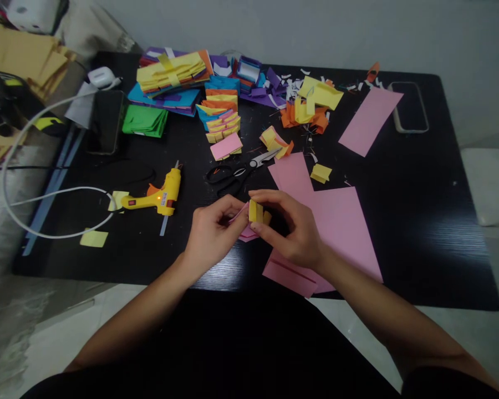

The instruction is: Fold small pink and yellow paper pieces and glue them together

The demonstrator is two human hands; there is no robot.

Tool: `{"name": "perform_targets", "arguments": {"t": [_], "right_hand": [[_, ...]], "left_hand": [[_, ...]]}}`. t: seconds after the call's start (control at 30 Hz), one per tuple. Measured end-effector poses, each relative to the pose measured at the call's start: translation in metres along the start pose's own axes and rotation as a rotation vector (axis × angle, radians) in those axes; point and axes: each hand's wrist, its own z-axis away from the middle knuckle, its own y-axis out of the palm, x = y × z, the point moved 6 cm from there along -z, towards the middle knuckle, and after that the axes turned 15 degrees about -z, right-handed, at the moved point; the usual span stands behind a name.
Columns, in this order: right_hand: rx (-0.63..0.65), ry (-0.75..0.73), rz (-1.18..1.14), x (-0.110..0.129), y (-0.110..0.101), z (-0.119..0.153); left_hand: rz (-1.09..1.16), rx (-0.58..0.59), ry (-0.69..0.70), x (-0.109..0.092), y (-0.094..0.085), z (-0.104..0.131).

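Pinching yellow paper (255,211), btwn R hand (298,228) fingertips

- Rectangular surface (419,221): glossy black.
- Small yellow folded-paper piece (255,211), toward the near edge: plain yellow.
- Large pink paper sheet (345,227), reaching the near edge: plain pink.
- Yellow plastic glue gun (169,191): orange trigger.
- Green folded-paper stack (144,121), toward the far left corner: plain green.
- Metal-bladed scissors (255,163): silver blades, black handles.

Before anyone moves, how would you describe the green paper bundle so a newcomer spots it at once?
On the black table, find the dark phone at the left. Just right of it lies the bundle, its bright green unlike the blue paper behind.
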Motion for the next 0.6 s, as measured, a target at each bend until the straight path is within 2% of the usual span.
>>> {"name": "perform_targets", "arguments": {"t": [0.1, 0.23, 0.43, 0.6], "right_hand": [[-0.001, 0.099, -0.115, -0.009, -0.001, 0.002], [-0.012, 0.14, -0.104, -0.016, -0.002, 0.003], [-0.007, 0.111, -0.112, -0.012, -0.003, -0.001], [0.035, 0.024, -0.016, -0.003, -0.007, -0.006]], "left_hand": [[-0.004, -0.013, 0.025, -0.002, -0.002, -0.001], [-0.022, -0.01, 0.061, -0.004, -0.003, 0.0], [-0.077, -0.014, 0.097, -0.005, -0.004, 0.001], [-0.106, 0.002, 0.135, -0.006, -0.004, 0.001]]}}
